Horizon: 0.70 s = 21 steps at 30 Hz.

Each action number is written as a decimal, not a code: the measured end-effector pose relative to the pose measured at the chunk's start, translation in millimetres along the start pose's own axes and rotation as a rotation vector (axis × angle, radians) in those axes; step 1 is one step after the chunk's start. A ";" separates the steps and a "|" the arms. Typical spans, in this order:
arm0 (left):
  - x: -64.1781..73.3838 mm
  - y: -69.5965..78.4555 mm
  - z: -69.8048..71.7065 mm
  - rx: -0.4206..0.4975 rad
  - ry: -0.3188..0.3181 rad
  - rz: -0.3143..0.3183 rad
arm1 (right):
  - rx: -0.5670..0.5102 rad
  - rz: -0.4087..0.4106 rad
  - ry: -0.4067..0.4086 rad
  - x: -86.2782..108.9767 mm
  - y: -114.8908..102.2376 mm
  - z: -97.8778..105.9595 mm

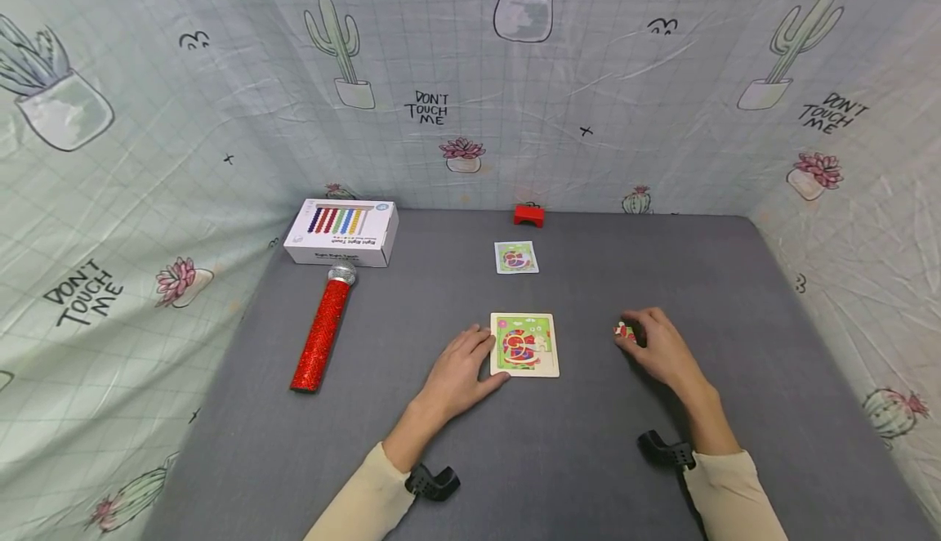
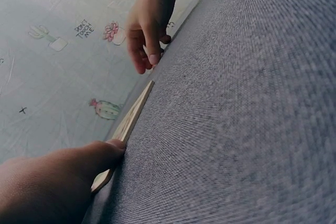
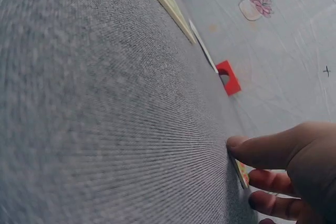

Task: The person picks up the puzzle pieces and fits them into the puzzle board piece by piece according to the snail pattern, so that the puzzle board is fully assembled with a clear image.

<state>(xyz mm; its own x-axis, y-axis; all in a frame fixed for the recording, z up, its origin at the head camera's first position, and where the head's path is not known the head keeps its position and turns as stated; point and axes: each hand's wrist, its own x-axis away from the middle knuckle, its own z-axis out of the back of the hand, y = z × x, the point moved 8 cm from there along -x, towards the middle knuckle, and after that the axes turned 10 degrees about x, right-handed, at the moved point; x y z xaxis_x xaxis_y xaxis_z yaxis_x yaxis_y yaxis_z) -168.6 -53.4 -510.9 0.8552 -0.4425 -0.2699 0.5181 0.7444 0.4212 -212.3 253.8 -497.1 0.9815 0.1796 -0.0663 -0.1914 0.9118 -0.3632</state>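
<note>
A square wooden jigsaw board (image 1: pixel 544 368) with a red and green picture lies flat in the middle of the table. My left hand (image 1: pixel 457 369) rests at its left side, fingers extended along that edge and the thumb touching the lower edge. In the left wrist view the thumb (image 2: pixel 100 156) lies against the board's rim (image 2: pixel 137 109). Off to the right, my right hand (image 1: pixel 665 351) pinches a small puzzle piece (image 1: pixel 624 331) between thumb and fingers, low over the table. The right wrist view shows that thin piece (image 3: pixel 241 171) edge-on, partly hidden by the thumb.
Behind the board lies a small picture card (image 1: pixel 517 257), with a red arch block (image 1: pixel 528 215) farther back. At the left are a white box (image 1: pixel 341 233) and a red glittery microphone (image 1: pixel 321 334). Printed cloth (image 1: pixel 470 75) hangs around the grey table (image 1: pixel 588 459).
</note>
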 end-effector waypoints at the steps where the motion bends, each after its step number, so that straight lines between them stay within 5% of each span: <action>1: 0.0 0.3 0.3 0.001 -0.001 0.001 | 0.000 0.000 -0.011 0.1 0.5 -0.6; 21: 1.1 0.5 -0.2 0.001 0.007 -0.007 | -0.014 0.031 0.029 -1.3 -9.0 7.1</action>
<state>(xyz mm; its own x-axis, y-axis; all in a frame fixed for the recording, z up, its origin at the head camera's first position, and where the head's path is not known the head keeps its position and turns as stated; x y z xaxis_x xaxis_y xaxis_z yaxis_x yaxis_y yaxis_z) -167.4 -53.4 -511.1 0.8514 -0.4440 -0.2792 0.5241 0.7408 0.4201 -211.9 247.9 -487.2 0.9749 0.1964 -0.1045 -0.2215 0.9010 -0.3731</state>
